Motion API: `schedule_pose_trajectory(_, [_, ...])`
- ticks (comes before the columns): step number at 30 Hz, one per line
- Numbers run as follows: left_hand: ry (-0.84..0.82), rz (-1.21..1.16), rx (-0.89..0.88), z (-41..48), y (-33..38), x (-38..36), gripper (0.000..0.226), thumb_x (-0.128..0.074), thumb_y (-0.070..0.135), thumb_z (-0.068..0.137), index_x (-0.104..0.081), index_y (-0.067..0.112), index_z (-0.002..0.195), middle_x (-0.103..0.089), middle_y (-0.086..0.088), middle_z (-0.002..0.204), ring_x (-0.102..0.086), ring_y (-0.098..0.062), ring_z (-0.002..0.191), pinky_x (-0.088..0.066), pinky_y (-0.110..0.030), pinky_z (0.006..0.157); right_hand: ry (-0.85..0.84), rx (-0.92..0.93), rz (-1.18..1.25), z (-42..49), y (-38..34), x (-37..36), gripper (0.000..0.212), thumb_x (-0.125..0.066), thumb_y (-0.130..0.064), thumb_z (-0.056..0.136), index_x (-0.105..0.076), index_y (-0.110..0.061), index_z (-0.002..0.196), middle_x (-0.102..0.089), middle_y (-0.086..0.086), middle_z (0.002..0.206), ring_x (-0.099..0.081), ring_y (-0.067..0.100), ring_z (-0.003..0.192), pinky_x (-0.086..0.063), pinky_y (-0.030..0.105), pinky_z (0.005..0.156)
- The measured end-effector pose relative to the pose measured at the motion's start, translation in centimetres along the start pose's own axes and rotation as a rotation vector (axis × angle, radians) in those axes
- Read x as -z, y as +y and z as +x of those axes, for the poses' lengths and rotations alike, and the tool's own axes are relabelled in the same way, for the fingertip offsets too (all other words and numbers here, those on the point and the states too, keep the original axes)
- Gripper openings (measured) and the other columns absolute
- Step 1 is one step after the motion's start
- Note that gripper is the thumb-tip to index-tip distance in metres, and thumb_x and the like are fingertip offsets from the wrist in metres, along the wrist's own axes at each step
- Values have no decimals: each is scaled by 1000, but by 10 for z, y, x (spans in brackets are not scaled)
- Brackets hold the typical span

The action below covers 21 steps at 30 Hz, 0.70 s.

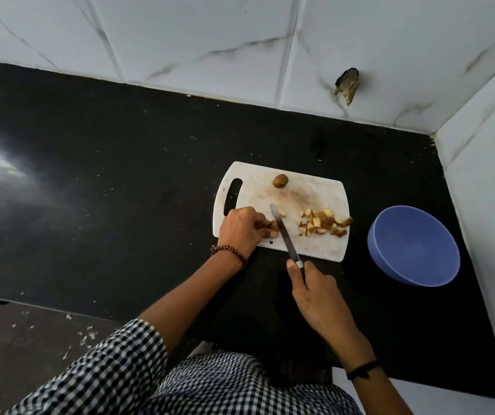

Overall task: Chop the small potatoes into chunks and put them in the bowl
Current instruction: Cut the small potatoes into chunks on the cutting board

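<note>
A white cutting board (pixel 312 193) lies on the black counter. One whole small potato (pixel 280 181) sits near the board's far edge. A pile of cut potato chunks (pixel 324 223) lies on the board's right side. My left hand (pixel 241 227) pinches a partly cut potato (pixel 273 226) at the board's near left. My right hand (pixel 315 292) grips the handle of a knife (pixel 283 235), whose blade lies across the board just right of that potato. A single chunk (pixel 282 213) lies beside the blade tip. The blue bowl (pixel 414 247), with nothing in it, stands right of the board.
The black counter (pixel 120 175) stretches far to the left. White tiled walls (pixel 240 40) close off the back and the right side, meeting in a corner beyond the bowl. A broken hole (pixel 346 83) marks the back wall. The counter's front edge is near my body.
</note>
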<state>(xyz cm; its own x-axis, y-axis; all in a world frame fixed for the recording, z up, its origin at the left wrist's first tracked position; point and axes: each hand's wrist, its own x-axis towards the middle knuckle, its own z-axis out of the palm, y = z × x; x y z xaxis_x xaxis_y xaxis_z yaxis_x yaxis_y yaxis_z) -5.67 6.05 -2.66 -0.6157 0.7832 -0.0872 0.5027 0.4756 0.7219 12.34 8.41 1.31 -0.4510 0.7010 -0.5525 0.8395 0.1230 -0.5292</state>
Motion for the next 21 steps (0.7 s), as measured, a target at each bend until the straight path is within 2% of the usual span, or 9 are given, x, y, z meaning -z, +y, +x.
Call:
schedule_pose_trajectory(7, [3,-17,21,2,-2,-4,23,-84,27,68,-76,14,87,-69,5,81,-63,-7,77,-57,-31,75,-20,42,-65,12,-1,-1,42,-29,-58,103,-52,-25,92,-64,6,90,-63,22,89,-53,47,83])
schedule_pose_trajectory(13, [-27,1,4,6,-2,-4,22,-82,24,72,-76,12,89,-71,4,85,-63,-8,82,-55,-28,80,-48,60,-172,20,0,3,42,-26,-56,105,-51,-22,104,-62,7,95,-62,24,90,-51,45,82])
schedule_pose_trajectory(16, [-29,55,-32,5,-2,-5,17,-79,23,77,-77,14,90,-69,5,87,-63,-10,84,-54,-25,78,-71,55,-223,23,-1,4,42,-24,-56,105,-49,-23,111,-61,8,100,-62,26,94,-52,46,85])
schedule_pose_trajectory(19, [-5,79,-40,5,-2,-8,12,-77,20,79,-76,12,87,-68,7,84,-63,-7,80,-53,-20,74,-90,67,-241,27,-1,6,41,-24,-56,105,-48,-23,109,-60,8,99,-62,27,92,-53,45,82])
schedule_pose_trajectory(21, [1,82,-31,6,-2,-9,8,-77,18,79,-74,11,83,-68,6,83,-63,-8,79,-54,-23,73,-95,83,-251,31,-4,7,40,-24,-54,105,-47,-22,110,-61,8,102,-62,28,95,-51,43,81])
